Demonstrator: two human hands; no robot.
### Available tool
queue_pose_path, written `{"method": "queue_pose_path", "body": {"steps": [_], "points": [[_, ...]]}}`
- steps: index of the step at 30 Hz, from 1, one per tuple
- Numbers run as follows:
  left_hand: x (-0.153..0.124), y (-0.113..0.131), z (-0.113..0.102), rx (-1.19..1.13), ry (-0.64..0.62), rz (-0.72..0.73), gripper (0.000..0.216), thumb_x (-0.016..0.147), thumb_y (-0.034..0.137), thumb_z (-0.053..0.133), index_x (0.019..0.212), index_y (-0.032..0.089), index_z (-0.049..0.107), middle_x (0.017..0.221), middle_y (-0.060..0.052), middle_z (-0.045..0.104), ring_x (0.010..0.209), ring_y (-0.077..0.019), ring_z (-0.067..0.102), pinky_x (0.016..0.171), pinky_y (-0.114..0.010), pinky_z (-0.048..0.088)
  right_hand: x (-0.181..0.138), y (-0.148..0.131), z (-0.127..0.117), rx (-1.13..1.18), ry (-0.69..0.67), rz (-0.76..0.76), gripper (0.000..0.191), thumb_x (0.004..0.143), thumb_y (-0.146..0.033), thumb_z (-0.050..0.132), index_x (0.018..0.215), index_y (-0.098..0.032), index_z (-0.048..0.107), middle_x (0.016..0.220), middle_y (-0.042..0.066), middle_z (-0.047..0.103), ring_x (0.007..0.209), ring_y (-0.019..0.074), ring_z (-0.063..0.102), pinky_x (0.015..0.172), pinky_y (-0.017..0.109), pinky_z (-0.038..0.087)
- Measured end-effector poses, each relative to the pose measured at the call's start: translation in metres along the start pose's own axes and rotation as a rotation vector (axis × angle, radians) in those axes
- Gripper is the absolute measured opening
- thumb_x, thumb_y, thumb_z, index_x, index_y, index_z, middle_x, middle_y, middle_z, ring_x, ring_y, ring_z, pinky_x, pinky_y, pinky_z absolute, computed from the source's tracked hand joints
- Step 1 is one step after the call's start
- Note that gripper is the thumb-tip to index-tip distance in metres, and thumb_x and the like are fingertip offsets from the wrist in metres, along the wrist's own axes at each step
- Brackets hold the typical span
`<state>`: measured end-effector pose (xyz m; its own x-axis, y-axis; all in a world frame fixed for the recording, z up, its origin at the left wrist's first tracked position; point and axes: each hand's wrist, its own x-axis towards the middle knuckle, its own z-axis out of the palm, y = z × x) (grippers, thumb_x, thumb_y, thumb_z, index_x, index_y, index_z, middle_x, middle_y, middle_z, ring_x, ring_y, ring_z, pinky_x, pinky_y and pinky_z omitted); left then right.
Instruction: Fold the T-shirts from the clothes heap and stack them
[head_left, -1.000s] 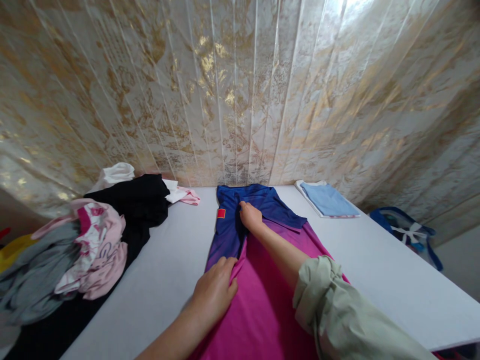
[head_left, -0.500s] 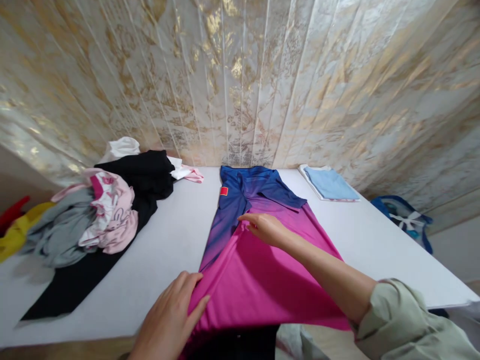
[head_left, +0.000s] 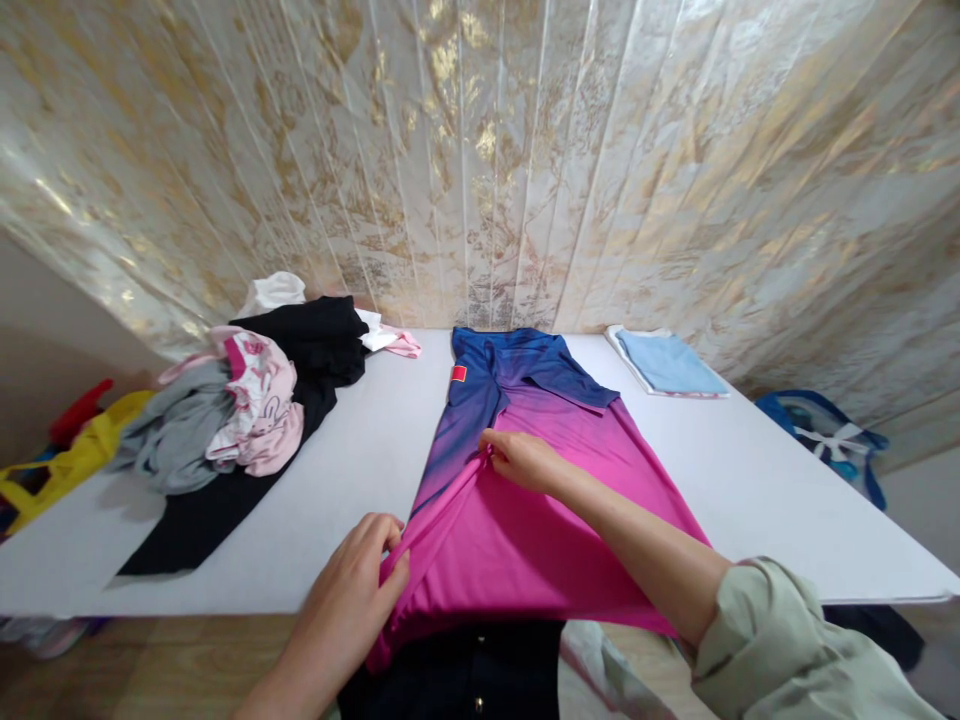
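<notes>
Past the tabletop's (head_left: pixel 367 450) left edge slumps a yellow bag (head_left: pixel 90 450). Toward the far left corner, a crumpled grey garment (head_left: pixel 180 430) and a soft pink printed garment (head_left: pixel 270 430) lie bunched on a matte black garment (head_left: pixel 319 335), whose flat, tapering end points at the near edge. The left hand (head_left: pixel 349 580) pinches the side of a smooth, thin navy-to-magenta short-sleeved shirt (head_left: pixel 517 535), spread from the far edge to the near edge. The right hand (head_left: pixel 529 462) pinches a raised fold mid-shirt. Near the far right corner lies a flat, folded light-blue cloth (head_left: pixel 667 362).
</notes>
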<state>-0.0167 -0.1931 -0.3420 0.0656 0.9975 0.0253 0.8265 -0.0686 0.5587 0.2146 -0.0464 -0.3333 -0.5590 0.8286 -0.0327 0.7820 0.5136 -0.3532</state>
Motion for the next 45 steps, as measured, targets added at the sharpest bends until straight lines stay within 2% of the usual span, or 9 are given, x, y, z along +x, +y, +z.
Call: {"method": "queue_pose_path", "body": {"steps": [8, 15, 19, 26, 30, 34, 37, 42, 45], "points": [[-0.009, -0.001, -0.006, 0.089, -0.144, -0.159, 0.026, 0.085, 0.043, 0.05, 0.101, 0.023, 0.045, 0.092, -0.004, 0.064, 0.088, -0.023, 0.063, 0.078, -0.033, 0.041, 0.002, 0.004, 0.006, -0.005, 0.012, 0.017, 0.029, 0.079, -0.013, 0.047, 0.102, -0.024, 0.061, 0.082, 0.001, 0.068, 0.074, 0.0153, 0.059, 0.057, 0.022, 0.029], [-0.023, -0.016, -0.011, 0.046, -0.309, -0.175, 0.024, 0.082, 0.043, 0.05, 0.072, 0.024, 0.041, 0.057, 0.007, 0.046, 0.057, -0.0151, 0.049, 0.057, -0.025, 0.03, 0.001, 0.008, 0.007, 0.072, 0.029, 0.0, 0.027, 0.076, -0.01, 0.049, 0.099, -0.021, 0.06, 0.075, 0.0, 0.063, 0.067, 0.0128, 0.055, 0.055, 0.02, 0.029], [-0.028, -0.021, -0.015, -0.138, -0.34, -0.168, 0.023, 0.081, 0.039, 0.048, 0.067, 0.023, 0.039, 0.057, 0.006, 0.043, 0.056, -0.0139, 0.044, 0.056, -0.024, 0.032, 0.003, 0.016, 0.012, 0.179, 0.052, -0.039, 0.025, 0.074, -0.008, 0.049, 0.094, -0.02, 0.058, 0.074, -0.002, 0.061, 0.067, 0.0119, 0.056, 0.056, 0.019, 0.032], [-0.032, 0.041, -0.032, -0.21, -0.442, -0.007, 0.022, 0.081, 0.036, 0.053, 0.069, 0.022, 0.042, 0.08, 0.001, 0.058, 0.074, -0.0149, 0.051, 0.069, -0.024, 0.04, 0.0, 0.023, 0.007, 0.665, -0.018, 0.11, 0.03, 0.072, 0.001, 0.04, 0.091, -0.019, 0.051, 0.07, -0.005, 0.057, 0.061, 0.0096, 0.06, 0.06, 0.019, 0.045], [-0.027, 0.08, -0.019, -0.23, -0.59, 0.048, 0.006, 0.079, 0.023, 0.056, 0.077, 0.022, 0.05, 0.084, 0.002, 0.06, 0.075, -0.0133, 0.053, 0.068, -0.022, 0.04, -0.008, 0.017, -0.003, 0.984, -0.061, 0.368, 0.026, 0.08, -0.001, 0.033, 0.091, -0.019, 0.048, 0.064, -0.005, 0.056, 0.058, 0.0093, 0.062, 0.059, 0.02, 0.051], [-0.023, 0.088, -0.002, -0.312, -0.697, 0.147, 0.031, 0.075, 0.015, 0.059, 0.104, 0.026, 0.059, 0.103, 0.001, 0.061, 0.081, -0.0124, 0.057, 0.074, -0.021, 0.043, -0.018, 0.013, -0.006, 1.084, -0.012, 0.414, 0.017, 0.087, -0.011, 0.038, 0.095, -0.02, 0.049, 0.064, -0.007, 0.052, 0.053, 0.0084, 0.06, 0.056, 0.022, 0.054], [-0.017, 0.073, 0.003, -0.285, -0.624, 0.129, 0.02, 0.081, 0.021, 0.054, 0.1, 0.026, 0.061, 0.096, 0.001, 0.063, 0.082, -0.0139, 0.059, 0.075, -0.023, 0.044, -0.025, 0.014, 0.001, 1.034, -0.063, 0.336, 0.02, 0.085, -0.012, 0.047, 0.102, -0.02, 0.053, 0.061, -0.008, 0.051, 0.054, 0.0095, 0.059, 0.055, 0.022, 0.053], [-0.011, 0.036, 0.003, -0.028, -0.287, 0.097, 0.015, 0.087, 0.028, 0.048, 0.094, 0.024, 0.061, 0.1, -0.005, 0.063, 0.097, -0.0214, 0.058, 0.086, -0.032, 0.042, -0.024, 0.023, 0.011, 0.763, -0.058, 0.281, 0.022, 0.079, -0.004, 0.044, 0.087, -0.016, 0.06, 0.063, -0.005, 0.052, 0.053, 0.0083, 0.056, 0.051, 0.017, 0.048], [-0.019, 0.024, 0.003, 0.07, -0.295, 0.053, 0.011, 0.086, 0.027, 0.048, 0.09, 0.024, 0.059, 0.092, -0.003, 0.063, 0.087, -0.02, 0.059, 0.077, -0.03, 0.042, -0.028, 0.021, 0.006, 0.394, 0.064, 0.283, 0.025, 0.084, -0.008, 0.044, 0.092, -0.018, 0.066, 0.075, 0.001, 0.059, 0.065, 0.0119, 0.06, 0.059, 0.021, 0.048]]}}
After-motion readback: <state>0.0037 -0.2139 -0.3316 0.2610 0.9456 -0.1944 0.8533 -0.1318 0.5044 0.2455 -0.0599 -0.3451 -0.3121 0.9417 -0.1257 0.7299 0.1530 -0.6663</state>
